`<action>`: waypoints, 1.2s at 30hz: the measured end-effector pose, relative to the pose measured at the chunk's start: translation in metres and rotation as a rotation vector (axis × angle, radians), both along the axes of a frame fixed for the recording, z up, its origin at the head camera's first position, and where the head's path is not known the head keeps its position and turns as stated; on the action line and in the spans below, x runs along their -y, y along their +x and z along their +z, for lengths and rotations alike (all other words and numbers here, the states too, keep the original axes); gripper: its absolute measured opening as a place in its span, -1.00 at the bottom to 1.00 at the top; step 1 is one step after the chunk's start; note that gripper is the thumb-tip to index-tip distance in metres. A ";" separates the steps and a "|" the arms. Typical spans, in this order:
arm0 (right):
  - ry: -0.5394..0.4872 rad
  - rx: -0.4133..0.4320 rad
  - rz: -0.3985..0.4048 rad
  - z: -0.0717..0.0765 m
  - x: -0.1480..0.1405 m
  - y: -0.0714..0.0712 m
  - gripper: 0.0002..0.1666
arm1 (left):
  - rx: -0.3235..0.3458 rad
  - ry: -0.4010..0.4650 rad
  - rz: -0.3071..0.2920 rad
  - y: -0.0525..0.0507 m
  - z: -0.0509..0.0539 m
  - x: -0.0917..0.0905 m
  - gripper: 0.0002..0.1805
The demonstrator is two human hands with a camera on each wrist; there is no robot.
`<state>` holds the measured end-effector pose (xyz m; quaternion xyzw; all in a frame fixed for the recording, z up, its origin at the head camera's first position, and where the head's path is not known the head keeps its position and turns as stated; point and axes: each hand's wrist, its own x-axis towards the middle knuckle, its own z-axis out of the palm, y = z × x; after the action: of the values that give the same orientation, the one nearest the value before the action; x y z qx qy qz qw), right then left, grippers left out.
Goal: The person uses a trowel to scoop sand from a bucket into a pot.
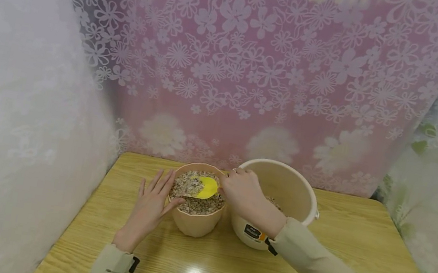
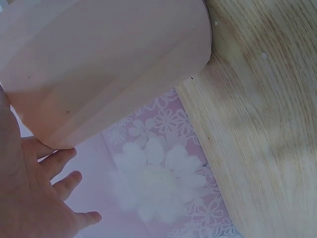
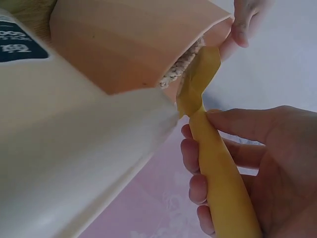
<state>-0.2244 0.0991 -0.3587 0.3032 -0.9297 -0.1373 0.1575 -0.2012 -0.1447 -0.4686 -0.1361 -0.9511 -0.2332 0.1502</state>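
Observation:
A peach-coloured flower pot (image 1: 194, 224) holds pale, speckled granules (image 1: 195, 207) close to its rim. My right hand (image 1: 249, 199) grips a yellow hand trowel (image 1: 208, 188) by its handle. The trowel's blade lies over the granules inside the pot, with some granules on it. In the right wrist view, the fingers wrap the yellow handle (image 3: 223, 183) and the thumb lies along it. On the pot's left side, my left hand (image 1: 149, 209) rests against the rim, its fingers extended. The left wrist view shows those fingers spread beside the pot wall (image 2: 124, 64).
Right of the pot stands a larger cream bucket (image 1: 289, 187) with a dark label, more granules low inside it. Both stand on a wood-grain table (image 1: 162, 267). Flowered cloth (image 1: 227, 85) hangs behind the table, and pale cloths hang at both sides.

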 end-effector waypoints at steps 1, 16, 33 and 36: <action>0.016 0.011 -0.011 0.001 0.004 0.000 -0.71 | 0.002 -0.002 -0.001 0.000 0.000 0.000 -0.07; -0.003 0.008 0.089 0.014 0.013 -0.003 -0.72 | -0.012 0.001 -0.020 -0.001 -0.001 -0.002 -0.07; 0.098 -0.335 0.180 0.032 -0.035 -0.003 -0.73 | 0.019 0.010 -0.009 -0.001 -0.001 0.001 -0.07; 0.047 -0.328 0.135 0.034 -0.046 -0.004 -0.97 | 0.022 0.015 -0.010 0.000 -0.001 0.001 -0.08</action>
<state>-0.2288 0.1456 -0.3251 0.3419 -0.8658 -0.1958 0.3086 -0.2014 -0.1458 -0.4695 -0.1370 -0.9503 -0.2425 0.1395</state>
